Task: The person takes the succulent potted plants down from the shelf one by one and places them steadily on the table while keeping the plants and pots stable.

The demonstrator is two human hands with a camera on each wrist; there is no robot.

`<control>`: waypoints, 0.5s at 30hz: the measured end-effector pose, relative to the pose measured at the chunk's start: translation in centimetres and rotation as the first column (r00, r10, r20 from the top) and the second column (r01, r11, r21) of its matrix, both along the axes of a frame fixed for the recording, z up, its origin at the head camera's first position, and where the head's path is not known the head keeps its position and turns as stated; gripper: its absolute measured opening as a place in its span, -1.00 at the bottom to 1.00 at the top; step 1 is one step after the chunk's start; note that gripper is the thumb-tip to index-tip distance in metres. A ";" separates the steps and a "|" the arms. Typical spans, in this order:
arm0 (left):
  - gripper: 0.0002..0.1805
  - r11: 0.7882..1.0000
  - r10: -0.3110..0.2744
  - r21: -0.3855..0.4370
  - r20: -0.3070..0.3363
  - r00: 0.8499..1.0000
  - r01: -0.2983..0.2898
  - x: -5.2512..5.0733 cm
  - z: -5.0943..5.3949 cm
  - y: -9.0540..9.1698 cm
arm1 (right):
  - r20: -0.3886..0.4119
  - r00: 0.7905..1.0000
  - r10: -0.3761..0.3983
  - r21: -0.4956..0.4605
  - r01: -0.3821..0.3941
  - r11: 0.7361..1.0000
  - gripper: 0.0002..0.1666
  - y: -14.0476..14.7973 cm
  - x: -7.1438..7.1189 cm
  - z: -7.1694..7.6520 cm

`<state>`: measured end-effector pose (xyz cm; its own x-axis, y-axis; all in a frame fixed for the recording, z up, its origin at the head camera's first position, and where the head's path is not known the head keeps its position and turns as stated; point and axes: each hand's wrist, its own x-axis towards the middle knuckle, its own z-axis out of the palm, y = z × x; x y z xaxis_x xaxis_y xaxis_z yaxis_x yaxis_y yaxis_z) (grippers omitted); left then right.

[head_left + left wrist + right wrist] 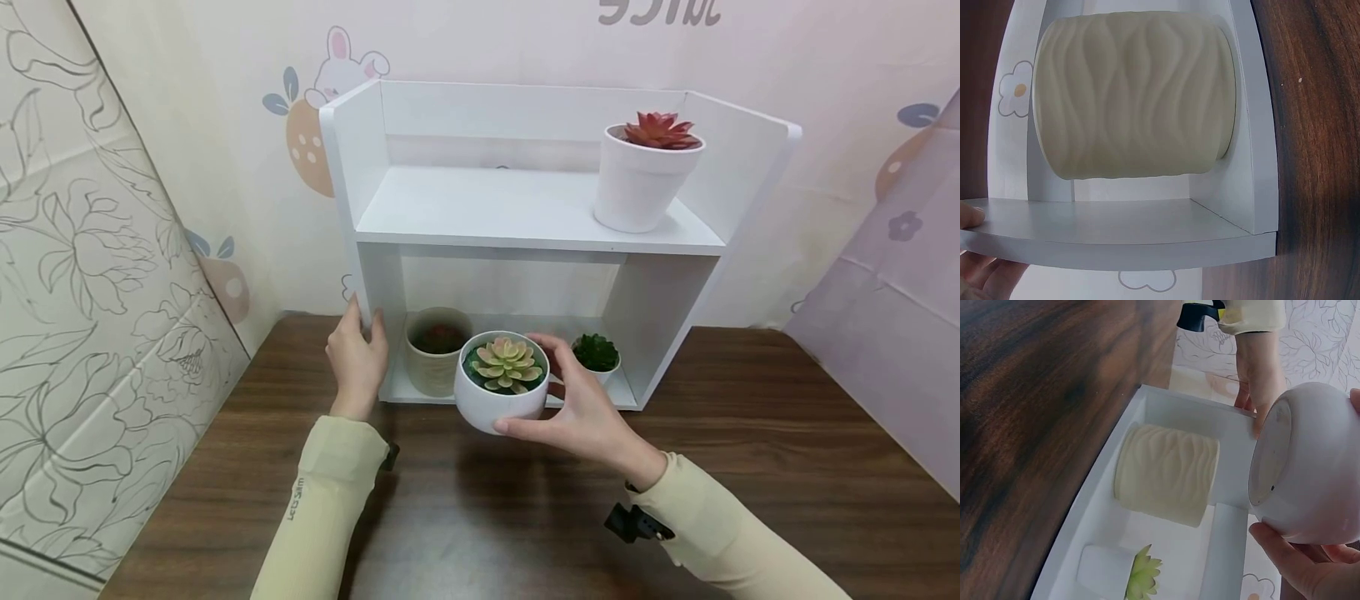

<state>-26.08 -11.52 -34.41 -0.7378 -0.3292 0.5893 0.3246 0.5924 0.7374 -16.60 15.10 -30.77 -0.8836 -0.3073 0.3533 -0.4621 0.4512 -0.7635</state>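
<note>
My right hand [588, 417] grips a round white pot [498, 410] with a pale green succulent [507, 363], held in front of the lower shelf; the right wrist view shows the underside of this pot [1310, 469]. My left hand [357, 358] holds the left side panel of the white shelf unit [540, 243], thumb on one face and fingers on the other. Behind the held pot, a cream wavy-textured pot [432, 367] stands at the left of the lower shelf, seen close in the left wrist view [1135, 94].
On the upper shelf's right side stands a white pot [637, 187] with a red succulent. A small pot with a dark green plant [596, 353] sits at the lower shelf's right. The unit stands on a brown wooden table [480, 533] against a patterned wall.
</note>
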 end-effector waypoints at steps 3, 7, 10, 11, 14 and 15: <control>-0.65 1.000 0.000 -0.004 0.002 1.000 0.000 0.0 0.0 0.0 | 0.009 1.000 0.005 -0.006 -0.005 1.000 0.13 -0.1 0.0 -0.4; -0.65 1.000 -0.001 -0.003 0.008 1.000 0.001 0.0 0.0 0.0 | 0.021 1.000 0.015 -0.010 -0.014 1.000 0.14 -0.2 0.0 -0.8; -0.64 1.000 -0.002 0.003 0.010 1.000 0.002 0.1 0.0 0.0 | 0.033 0.999 0.027 -0.012 -0.026 1.000 0.13 -0.3 0.0 -1.1; -0.65 1.000 -0.002 0.004 0.009 1.000 0.002 0.1 0.0 0.0 | 0.035 0.999 0.030 -0.010 -0.030 0.999 0.13 -0.4 0.0 -1.2; -0.66 1.000 -0.005 0.009 0.002 1.000 0.005 0.1 0.1 0.0 | 0.022 0.999 0.043 -0.001 -0.043 0.999 0.14 -0.4 -0.1 -1.4; -0.66 1.000 -0.005 0.008 -0.001 1.000 0.005 0.1 0.1 0.0 | 0.014 0.999 0.047 0.003 -0.047 0.999 0.14 -0.4 -0.2 -1.5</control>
